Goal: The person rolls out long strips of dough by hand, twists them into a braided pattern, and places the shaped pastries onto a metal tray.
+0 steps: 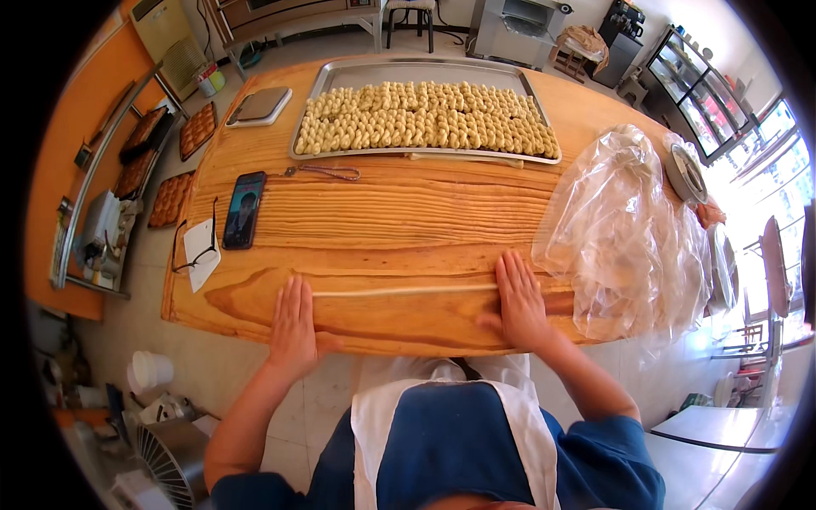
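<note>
A long, thin rope of pale dough (404,291) lies straight from left to right near the front of the wooden table (399,221). My left hand (293,327) rests flat over its left end, fingers stretched forward. Over the right end lies my right hand (518,302), also flat with its fingers extended and thumb pointing inward. Both ends of the rope are hidden beneath the hands. Farther back, a metal tray (416,70) holds rows of many small twisted dough pieces (425,119).
Clear plastic sheeting (625,229) covers the table's right side. On the left lie a phone (244,211), eyeglasses (204,253) on white paper, a beaded strap (331,172) and a flat scale (259,107). A rack (127,170) with baked trays stands left of the table.
</note>
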Action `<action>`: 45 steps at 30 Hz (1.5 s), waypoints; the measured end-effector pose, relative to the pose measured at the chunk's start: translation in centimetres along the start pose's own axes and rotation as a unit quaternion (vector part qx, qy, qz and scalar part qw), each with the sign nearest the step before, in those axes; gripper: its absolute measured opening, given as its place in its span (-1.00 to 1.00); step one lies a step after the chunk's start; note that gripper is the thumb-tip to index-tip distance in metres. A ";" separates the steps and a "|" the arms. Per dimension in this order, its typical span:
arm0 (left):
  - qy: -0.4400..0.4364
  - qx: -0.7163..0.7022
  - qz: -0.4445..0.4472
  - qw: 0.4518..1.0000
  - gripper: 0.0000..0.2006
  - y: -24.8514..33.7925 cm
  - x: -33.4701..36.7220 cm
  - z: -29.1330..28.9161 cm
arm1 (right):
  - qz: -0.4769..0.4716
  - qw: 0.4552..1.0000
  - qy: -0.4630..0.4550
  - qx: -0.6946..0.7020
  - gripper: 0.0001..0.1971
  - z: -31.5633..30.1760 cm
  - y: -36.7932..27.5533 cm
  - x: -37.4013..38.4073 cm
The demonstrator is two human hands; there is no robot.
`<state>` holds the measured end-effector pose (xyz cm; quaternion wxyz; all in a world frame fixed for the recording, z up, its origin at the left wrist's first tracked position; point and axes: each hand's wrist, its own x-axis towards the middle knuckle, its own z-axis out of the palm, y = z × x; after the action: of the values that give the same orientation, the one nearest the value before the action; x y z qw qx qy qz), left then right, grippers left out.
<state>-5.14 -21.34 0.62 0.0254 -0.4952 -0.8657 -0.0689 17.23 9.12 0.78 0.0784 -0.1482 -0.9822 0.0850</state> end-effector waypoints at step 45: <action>0.007 0.003 -0.041 0.999 -0.12 -1.9 3.0 0.1 | -0.041 0.999 -0.017 -0.012 -0.03 -0.1 2.7 6.9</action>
<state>-8.29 -19.71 0.66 0.0302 -0.4587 -0.8852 -0.0709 11.54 13.77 1.28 0.0628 -0.1074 -0.9896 0.0725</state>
